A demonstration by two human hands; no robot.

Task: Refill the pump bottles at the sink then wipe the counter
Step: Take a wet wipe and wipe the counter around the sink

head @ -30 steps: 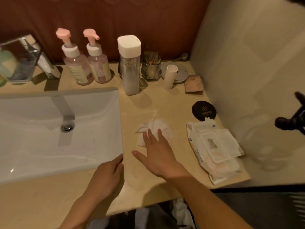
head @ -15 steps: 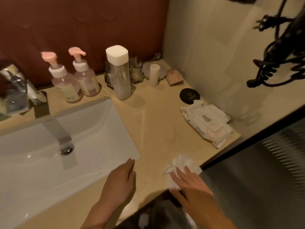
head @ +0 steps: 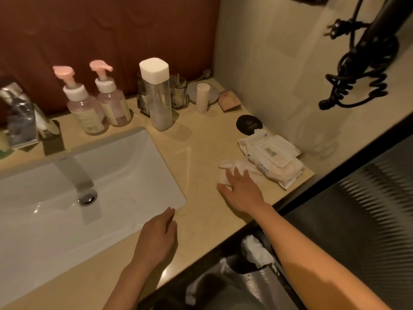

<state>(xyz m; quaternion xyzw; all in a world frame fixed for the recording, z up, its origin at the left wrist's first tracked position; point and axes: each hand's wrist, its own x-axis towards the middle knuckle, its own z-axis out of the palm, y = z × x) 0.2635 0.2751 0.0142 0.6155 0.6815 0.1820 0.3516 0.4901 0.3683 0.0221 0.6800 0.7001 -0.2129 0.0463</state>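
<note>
While my right hand (head: 242, 191) lies flat on the white wipe (head: 237, 167), fingers straight and spread, pressing rather than pinching, I judge the wipe soft, thin and nearly weightless. It bunches easily, so I'd drive it under a flat palm and not tug a corner. It sits on the counter (head: 201, 153) at three o'clock in my view, touching the crinkly wipe pack (head: 274, 157) at its two o'clock. Glossy beige stone, should slide well. My left hand (head: 156, 236) rests relaxed at six o'clock by the corner of the white sink (head: 67, 186), holding nothing. Both pump bottles (head: 86, 108), clear with pink heads, stand upright at ten o'clock.
</note>
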